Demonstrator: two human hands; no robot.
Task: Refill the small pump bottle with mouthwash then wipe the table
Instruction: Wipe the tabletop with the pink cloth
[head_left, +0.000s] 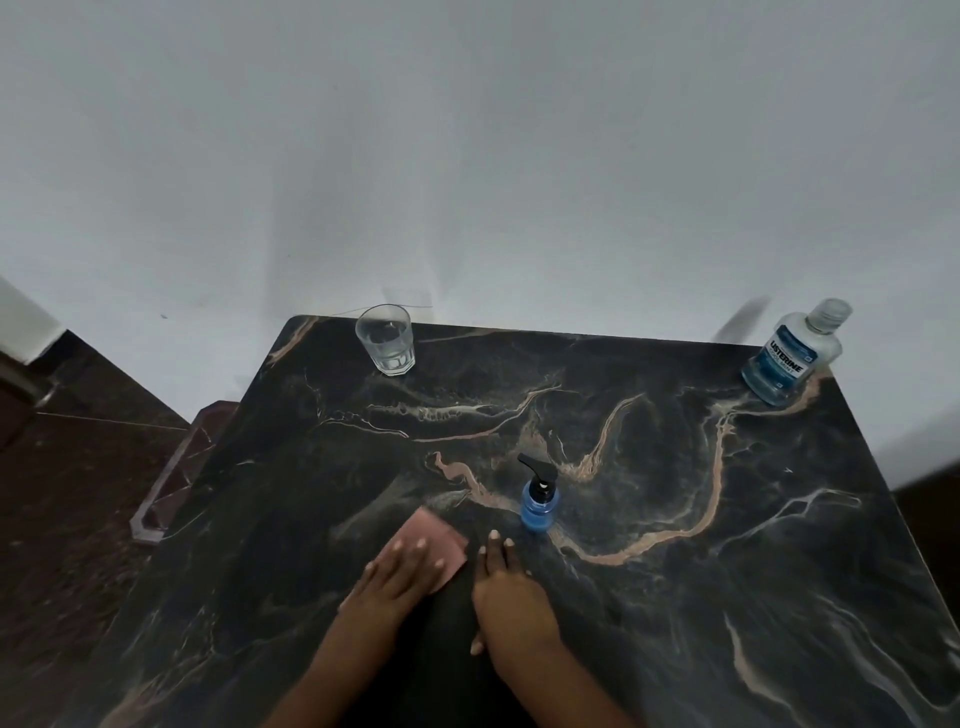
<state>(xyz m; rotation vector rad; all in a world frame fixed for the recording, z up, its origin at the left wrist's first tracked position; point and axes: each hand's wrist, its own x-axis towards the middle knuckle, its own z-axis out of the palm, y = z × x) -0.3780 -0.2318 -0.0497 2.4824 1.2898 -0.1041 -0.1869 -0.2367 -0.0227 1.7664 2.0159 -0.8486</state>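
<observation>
dark marbled tabletop (675, 597) with pale veins, seen from above, set against a plain white wall (467, 156). small pump bottle (540, 501), blue with a black pump head, stands upright near the middle of the tabletop and serves as the landmark here. nearer the viewer and to the left of the pump bottle lies a pink cloth (434, 540), flat on the tabletop. the left hand (402, 574) rests palm down on the cloth, its fingers (415, 553) straight and slightly spread, pressing the cloth rather than pinching it. the right hand (511, 592) lies palm down on the bare tabletop just beside the cloth's right edge, nearer the viewer than the pump bottle and apart from it; its fingers are straight and held close together, holding nothing. mouthwash bottle (792, 353), clear with blue liquid, a blue label and its cap on, stands at the far right corner, well apart from the pump bottle. a clear glass (385, 339) stands at the far left edge, also well apart from the pump bottle. dark floor (78, 493) shows left of the tabletop.
</observation>
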